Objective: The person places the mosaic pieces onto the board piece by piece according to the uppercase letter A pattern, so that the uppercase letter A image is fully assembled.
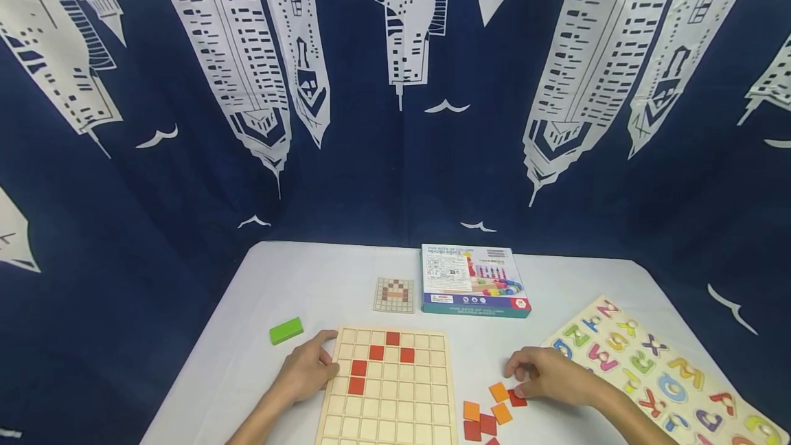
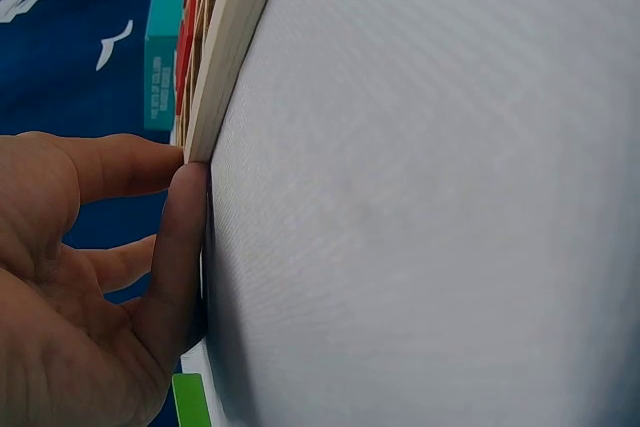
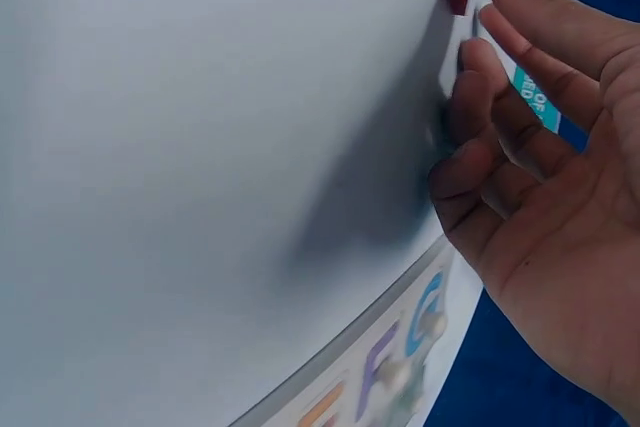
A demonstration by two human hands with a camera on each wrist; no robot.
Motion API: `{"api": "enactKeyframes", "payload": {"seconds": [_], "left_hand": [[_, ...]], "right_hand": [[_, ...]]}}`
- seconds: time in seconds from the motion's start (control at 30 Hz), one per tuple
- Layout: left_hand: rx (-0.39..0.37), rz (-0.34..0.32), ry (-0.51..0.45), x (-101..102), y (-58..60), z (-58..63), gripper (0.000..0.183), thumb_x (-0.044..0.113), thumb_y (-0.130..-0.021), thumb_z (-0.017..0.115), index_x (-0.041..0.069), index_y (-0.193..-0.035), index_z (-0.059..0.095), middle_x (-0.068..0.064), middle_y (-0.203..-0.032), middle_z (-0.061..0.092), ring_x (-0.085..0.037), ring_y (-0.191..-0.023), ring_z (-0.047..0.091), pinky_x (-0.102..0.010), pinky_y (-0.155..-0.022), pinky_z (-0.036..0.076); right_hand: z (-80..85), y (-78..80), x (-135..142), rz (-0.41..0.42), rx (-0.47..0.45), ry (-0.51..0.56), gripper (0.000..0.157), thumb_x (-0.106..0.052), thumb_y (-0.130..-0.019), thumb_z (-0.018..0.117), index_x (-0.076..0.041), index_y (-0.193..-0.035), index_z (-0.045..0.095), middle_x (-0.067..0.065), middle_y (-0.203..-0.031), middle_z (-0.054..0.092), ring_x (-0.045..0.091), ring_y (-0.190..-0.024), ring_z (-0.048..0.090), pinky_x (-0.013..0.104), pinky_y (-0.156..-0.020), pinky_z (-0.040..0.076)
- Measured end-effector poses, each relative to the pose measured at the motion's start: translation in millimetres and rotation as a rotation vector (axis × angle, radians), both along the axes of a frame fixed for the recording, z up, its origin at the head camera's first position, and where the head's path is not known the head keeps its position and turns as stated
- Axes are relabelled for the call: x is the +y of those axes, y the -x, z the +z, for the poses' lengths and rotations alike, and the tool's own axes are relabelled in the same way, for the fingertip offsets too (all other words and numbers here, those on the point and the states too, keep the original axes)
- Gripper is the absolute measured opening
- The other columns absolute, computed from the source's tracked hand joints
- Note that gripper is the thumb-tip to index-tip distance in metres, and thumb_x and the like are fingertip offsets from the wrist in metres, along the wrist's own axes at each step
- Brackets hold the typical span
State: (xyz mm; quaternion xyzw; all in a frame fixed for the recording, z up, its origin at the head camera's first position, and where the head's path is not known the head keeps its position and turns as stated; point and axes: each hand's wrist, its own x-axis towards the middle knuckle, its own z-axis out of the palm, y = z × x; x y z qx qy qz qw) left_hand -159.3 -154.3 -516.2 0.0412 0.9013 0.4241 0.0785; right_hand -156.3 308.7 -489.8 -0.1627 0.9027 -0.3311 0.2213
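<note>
The left hand [image 1: 305, 369] grips the left edge of the board [image 1: 404, 391], which lies on the table [image 1: 247, 362] beside the loose tiles [image 1: 502, 413]. The right hand [image 1: 550, 376] is at a red tile [image 1: 518, 400]; its grip cannot be confirmed. Tilting the board could shift the seated tiles [image 1: 359, 367]

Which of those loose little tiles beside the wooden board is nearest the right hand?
The red tile farthest right in the head view. It lies by the fingers of the right hand, while the other loose tiles sit farther left.
</note>
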Motion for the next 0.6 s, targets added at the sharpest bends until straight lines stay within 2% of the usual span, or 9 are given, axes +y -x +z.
{"api": "enactKeyframes", "payload": {"seconds": [0.3,0.6], "left_hand": [[-0.004,-0.005,0.001,-1,0.5,1.2,0.066,0.007,-0.081,0.074,-0.002,-0.142,0.050,-0.004,-0.080,0.059,-0.013,-0.058,0.060,-0.031,-0.052,0.049],[0.006,-0.009,-0.006,-1,-0.5,1.4,0.066,0.005,-0.081,0.073,-0.003,-0.142,0.049,-0.004,-0.080,0.059,-0.013,-0.058,0.060,-0.030,-0.051,0.049]], "right_hand": [[-5.3,-12.9,6,0.055,0.058,0.033,0.028,-0.030,-0.080,0.084,-0.025,-0.102,0.069,-0.002,-0.091,0.057,0.010,-0.076,0.051,0.023,-0.063,0.040],[-10.8,-14.2,6,0.076,0.088,0.004,0.027,-0.029,-0.079,0.084,-0.030,-0.100,0.066,-0.007,-0.093,0.056,0.009,-0.083,0.051,0.022,-0.069,0.042]]}}
